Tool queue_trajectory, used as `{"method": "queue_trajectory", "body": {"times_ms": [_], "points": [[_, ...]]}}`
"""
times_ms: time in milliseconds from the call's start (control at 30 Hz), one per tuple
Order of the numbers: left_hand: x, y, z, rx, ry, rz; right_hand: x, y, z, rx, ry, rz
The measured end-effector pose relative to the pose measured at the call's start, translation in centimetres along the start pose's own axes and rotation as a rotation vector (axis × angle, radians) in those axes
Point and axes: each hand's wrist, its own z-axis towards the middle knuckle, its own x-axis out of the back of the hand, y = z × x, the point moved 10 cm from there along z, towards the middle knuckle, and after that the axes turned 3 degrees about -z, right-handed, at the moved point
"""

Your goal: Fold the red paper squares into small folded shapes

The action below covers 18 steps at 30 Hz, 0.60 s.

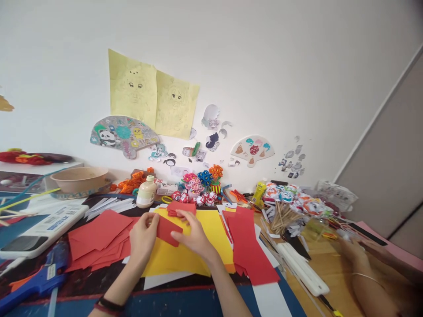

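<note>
My left hand is closed on a small red paper card, with the thumb and fingers pinching its left end. The card is tilted above a stack of yellow paper. At the card's right edge, my right hand has its thumb touching the paper, while its fingers stretch out apart from the thumb. Just behind the card lies a small pile of red paper pieces. Left of my left hand, larger red sheets overlap in a loose heap. Long red sheets lie to the right.
A glue bottle, white strips and pipe-cleaner flowers stand near the wall. On the left are a blue glue gun, a white power strip and a bowl. At right, another person's blurred hands are beside a white tool.
</note>
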Motion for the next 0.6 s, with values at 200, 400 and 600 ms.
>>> {"method": "queue_trajectory", "body": {"times_ms": [200, 400, 600], "points": [[-0.9, -0.1, -0.4, -0.011, -0.063, -0.133, -1.4, -1.9, -0.4, 0.09, -0.096, -0.214], [-1.6, -0.3, -0.1, 0.052, -0.141, -0.249, -1.4, -1.0, -0.4, 0.039, -0.101, -0.149], [-3.4, 2.1, -1.4, 0.117, -0.337, -0.354, -1.0, -0.1, -0.2, -0.039, -0.038, 0.085]]}}
